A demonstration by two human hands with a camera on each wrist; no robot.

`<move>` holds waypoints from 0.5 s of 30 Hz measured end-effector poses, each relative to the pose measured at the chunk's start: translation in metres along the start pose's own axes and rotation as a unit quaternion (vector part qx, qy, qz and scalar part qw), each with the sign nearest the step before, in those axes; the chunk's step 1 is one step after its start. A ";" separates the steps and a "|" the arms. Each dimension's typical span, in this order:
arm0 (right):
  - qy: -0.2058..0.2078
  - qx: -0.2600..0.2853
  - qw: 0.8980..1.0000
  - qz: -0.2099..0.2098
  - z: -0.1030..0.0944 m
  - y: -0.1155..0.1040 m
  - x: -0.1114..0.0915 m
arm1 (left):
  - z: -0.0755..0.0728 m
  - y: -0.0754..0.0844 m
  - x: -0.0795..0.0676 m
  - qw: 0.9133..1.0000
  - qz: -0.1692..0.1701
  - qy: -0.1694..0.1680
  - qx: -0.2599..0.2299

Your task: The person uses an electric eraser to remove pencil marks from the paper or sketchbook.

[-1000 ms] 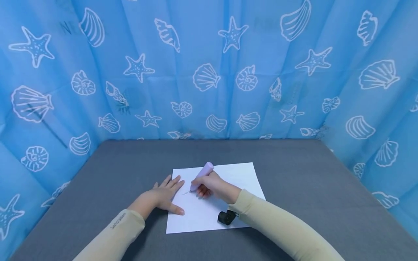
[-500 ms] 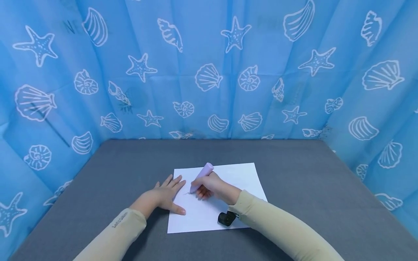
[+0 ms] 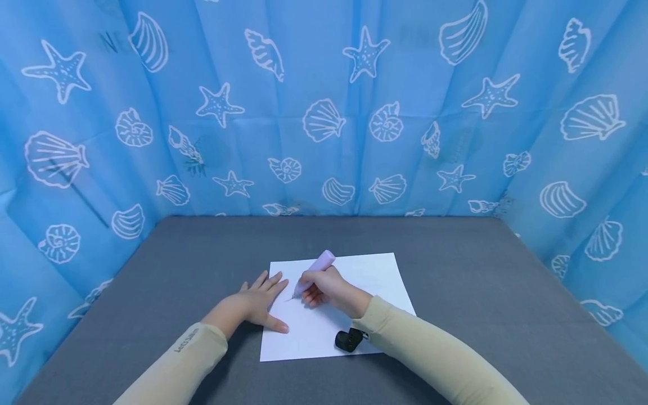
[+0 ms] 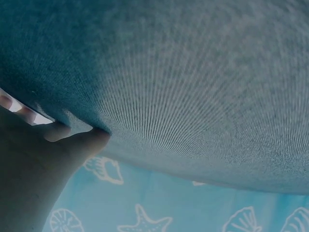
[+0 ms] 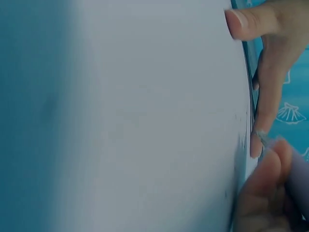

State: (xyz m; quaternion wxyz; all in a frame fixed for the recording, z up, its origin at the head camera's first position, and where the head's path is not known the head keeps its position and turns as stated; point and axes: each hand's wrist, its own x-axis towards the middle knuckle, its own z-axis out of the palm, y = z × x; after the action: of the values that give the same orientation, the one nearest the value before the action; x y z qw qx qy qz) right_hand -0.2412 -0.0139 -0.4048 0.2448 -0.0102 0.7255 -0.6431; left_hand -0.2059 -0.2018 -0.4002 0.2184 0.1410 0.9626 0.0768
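Note:
A sheet of white paper (image 3: 374,281) lies on the grey table. My right hand (image 3: 334,287) grips a thick lavender pen (image 3: 322,262), its fingers curled low around the barrel. The pen leans to the right, its thin metal tip right at the paper beside a short faint line (image 3: 289,300). Across the sheet's left edge my left hand (image 3: 255,304) rests with spread fingers, thumb on the paper. In the right wrist view the pen (image 5: 300,179) shows at the right border, near the left hand's fingertips. The left wrist view catches the left hand (image 4: 43,159) against the cloth.
Grey cloth covers the table (image 3: 455,270). A blue curtain (image 3: 324,157) with white shells and starfish hangs behind it and along both sides. A black camera (image 3: 349,340) on the right wrist sits low over the paper's lower part.
The right hand and pen have shifted very slightly, the pen's upper end moving a little to the right and up. The left hand stays on the paper's edge.

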 end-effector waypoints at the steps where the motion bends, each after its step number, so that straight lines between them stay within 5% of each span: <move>1: 0.005 0.002 1.000 -0.003 0.001 0.000 0.000 | 0.000 0.000 0.000 1.000 0.000 0.000 0.001; 15: 0.026 -0.017 1.000 0.005 0.007 -0.001 -0.001 | 0.000 0.000 0.000 1.000 0.002 -0.003 0.002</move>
State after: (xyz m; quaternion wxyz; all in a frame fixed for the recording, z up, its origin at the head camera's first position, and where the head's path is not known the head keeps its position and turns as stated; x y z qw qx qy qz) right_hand -0.2378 -0.0203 -0.4034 0.2291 0.0063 0.7425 -0.6294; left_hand -0.2061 -0.2022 -0.4000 0.2203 0.1441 0.9618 0.0747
